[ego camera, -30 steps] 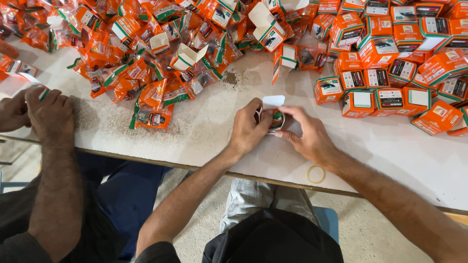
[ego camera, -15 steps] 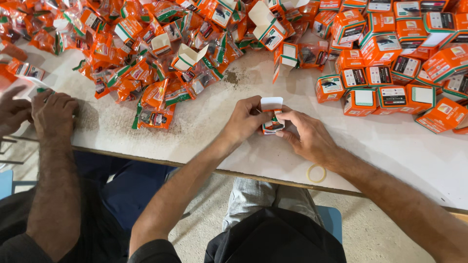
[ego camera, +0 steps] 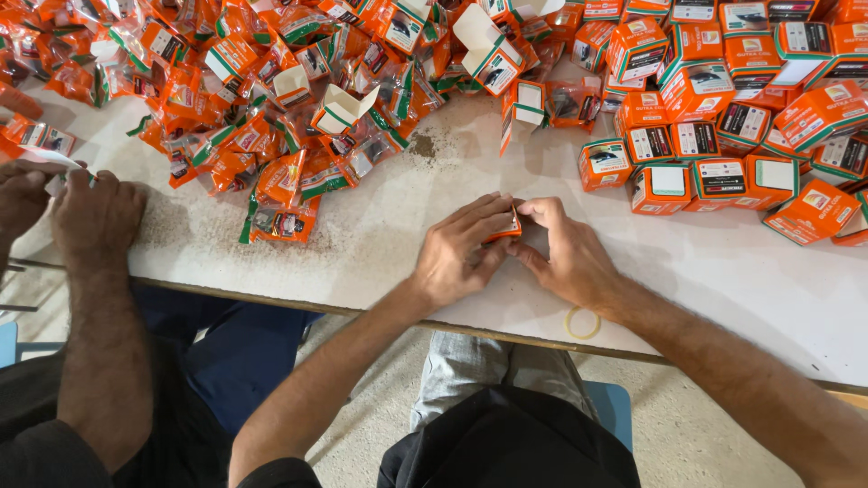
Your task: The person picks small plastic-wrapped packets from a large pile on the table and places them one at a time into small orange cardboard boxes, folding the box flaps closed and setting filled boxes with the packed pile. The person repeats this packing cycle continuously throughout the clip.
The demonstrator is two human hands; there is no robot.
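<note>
Head cam looking straight down at a white table (ego camera: 380,253). Far left, a co-worker's hands (ego camera: 68,212) sit right at the near table edge, working on something pale I can't make out. Next over is a big heap of orange plastic packets (ego camera: 271,117), with a few open-flapped boxes (ego camera: 342,107) mixed in, covering the upper left. A bare strip of tabletop runs between that heap and the near edge, so there's decent elbow room.

Centre: the left hand (ego camera: 461,253) and right hand (ego camera: 565,253) meet just in from the edge, forearms angling in from below, wrists down on the table. Both are closed around one small orange box (ego camera: 503,232), fingers curled over it, thumbs pressing the side. It's mostly hidden between them.

A rubber band (ego camera: 582,322) lies just beside the right wrist, close to the edge. Upper right, closed orange boxes (ego camera: 723,117) are stacked, with open table below them.
</note>
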